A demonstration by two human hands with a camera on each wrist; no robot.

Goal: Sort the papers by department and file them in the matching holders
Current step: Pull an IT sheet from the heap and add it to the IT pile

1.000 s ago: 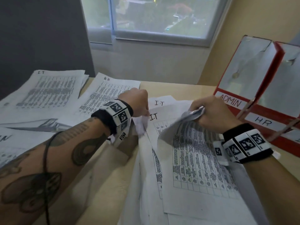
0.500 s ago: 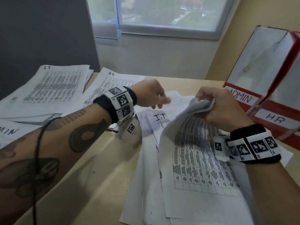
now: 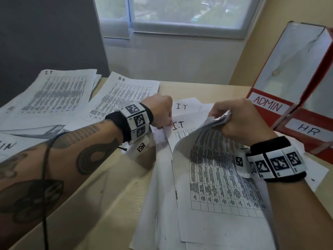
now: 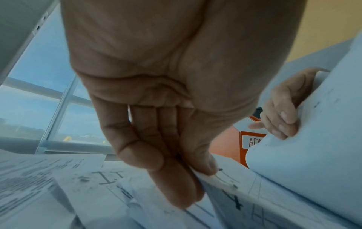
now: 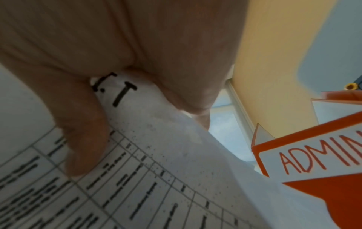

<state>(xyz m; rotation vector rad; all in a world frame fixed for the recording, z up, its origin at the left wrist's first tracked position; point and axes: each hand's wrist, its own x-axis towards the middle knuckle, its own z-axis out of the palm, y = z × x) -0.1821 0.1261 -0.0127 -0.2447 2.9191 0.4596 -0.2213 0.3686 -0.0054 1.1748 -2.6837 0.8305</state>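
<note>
Right hand (image 3: 239,123) grips the curled-back top edge of the upper sheet (image 3: 225,181) in the centre stack; in the right wrist view the thumb (image 5: 82,139) presses on its printed table and "I.T" shows just under the palm. Left hand (image 3: 159,110) pinches the top-left corner of the next sheet down, marked "I.T" (image 3: 178,125); in the left wrist view the thumb and fingers (image 4: 176,182) close on that paper edge. Another "I.T" sheet (image 3: 185,107) lies flat underneath, toward 12 o'clock of the hands. Sorted piles on the table (image 3: 100,204): IT pile (image 3: 59,94) at 10 o'clock, HR pile (image 3: 126,94) at 11 o'clock, a sheet ending in "IN" (image 3: 9,147) at 9 o'clock, cut off by the frame. Red holders at 2 o'clock: ADMIN holder (image 3: 268,105) nearer the window, HR holder (image 3: 310,131) beside it, touching. What the holders contain cannot be told.
</note>
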